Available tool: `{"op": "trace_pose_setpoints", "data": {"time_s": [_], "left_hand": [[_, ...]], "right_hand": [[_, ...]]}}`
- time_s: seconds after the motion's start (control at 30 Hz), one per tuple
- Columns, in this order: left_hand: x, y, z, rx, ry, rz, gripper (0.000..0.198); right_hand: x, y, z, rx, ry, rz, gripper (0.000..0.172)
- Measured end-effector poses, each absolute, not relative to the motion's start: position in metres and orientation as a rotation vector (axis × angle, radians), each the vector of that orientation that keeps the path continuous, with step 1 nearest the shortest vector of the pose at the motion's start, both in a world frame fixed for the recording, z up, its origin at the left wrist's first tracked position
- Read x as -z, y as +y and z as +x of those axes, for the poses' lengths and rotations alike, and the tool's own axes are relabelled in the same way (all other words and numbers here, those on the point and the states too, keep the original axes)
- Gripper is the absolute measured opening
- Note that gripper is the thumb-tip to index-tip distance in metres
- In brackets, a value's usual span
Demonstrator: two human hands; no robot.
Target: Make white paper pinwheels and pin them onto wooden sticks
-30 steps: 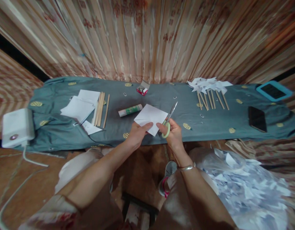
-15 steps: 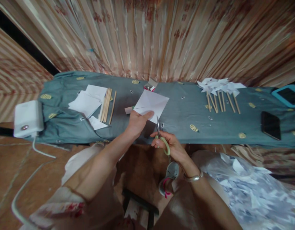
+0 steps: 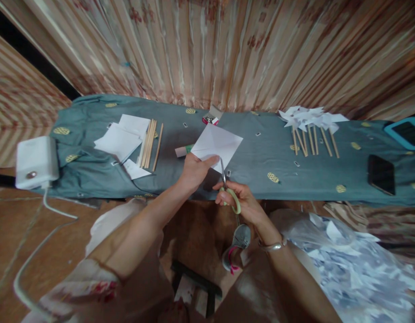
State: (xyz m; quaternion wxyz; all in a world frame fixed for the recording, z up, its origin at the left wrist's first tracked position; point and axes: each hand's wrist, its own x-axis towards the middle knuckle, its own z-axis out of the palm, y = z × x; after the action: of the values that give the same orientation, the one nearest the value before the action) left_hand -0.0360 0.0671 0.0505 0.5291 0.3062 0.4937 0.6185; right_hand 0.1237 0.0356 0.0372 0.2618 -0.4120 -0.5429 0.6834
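My left hand (image 3: 196, 170) pinches a square sheet of white paper (image 3: 218, 142) by its near left edge, thumb on top, above the cloth. My right hand (image 3: 239, 197) has its fingers through the light green handles of a pair of scissors (image 3: 234, 202). The metal blades reach the paper's near corner, just right of my left thumb. Behind the paper lies a small open box (image 3: 211, 119) with shiny bits in it. A pink and green tube-like piece (image 3: 183, 151) shows partly from under the paper's left side.
On the left are white paper sheets (image 3: 118, 141), several wooden sticks (image 3: 148, 146) and a white power bank (image 3: 37, 162) with a cable. Paper pinwheels on sticks (image 3: 310, 120), a black phone (image 3: 381, 175) and a blue-framed device (image 3: 407, 133) lie right. A bag of folded paper (image 3: 358, 264) stands lower right.
The scissor blades have moved slightly up into the paper's near corner. The paper has shifted a little to the right with my left hand, and the view has tilted slightly.
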Motion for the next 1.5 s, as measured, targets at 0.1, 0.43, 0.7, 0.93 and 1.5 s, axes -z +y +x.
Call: {"op": "trace_pose_setpoints", "data": {"time_s": [0.1, 0.43, 0.7, 0.93, 1.5], "left_hand": [[-0.0498, 0.0668, -0.0357, -1.476, 1.179, 0.730, 0.030], [-0.0473, 0.0679, -0.0358, -1.479, 1.174, 0.761, 0.032], [-0.0443, 0.0684, -0.0353, -1.503, 1.133, 0.763, 0.033], [-0.0482, 0.0674, -0.0351, -1.480, 1.173, 0.769, 0.024], [-0.0484, 0.0686, -0.0369, -1.488, 1.141, 0.745, 0.028]], "right_hand": [[-0.0384, 0.0353, 0.1236, -1.842, -1.460, -1.126, 0.041], [-0.0384, 0.0354, 0.1238, -1.839, -1.464, -1.122, 0.040], [-0.0375, 0.0358, 0.1236, -1.814, -1.466, -1.124, 0.040], [-0.0375, 0.0369, 0.1246, -1.816, -1.451, -1.133, 0.039], [-0.0358, 0.0364, 0.1217, -1.821, -1.409, -1.158, 0.040]]}}
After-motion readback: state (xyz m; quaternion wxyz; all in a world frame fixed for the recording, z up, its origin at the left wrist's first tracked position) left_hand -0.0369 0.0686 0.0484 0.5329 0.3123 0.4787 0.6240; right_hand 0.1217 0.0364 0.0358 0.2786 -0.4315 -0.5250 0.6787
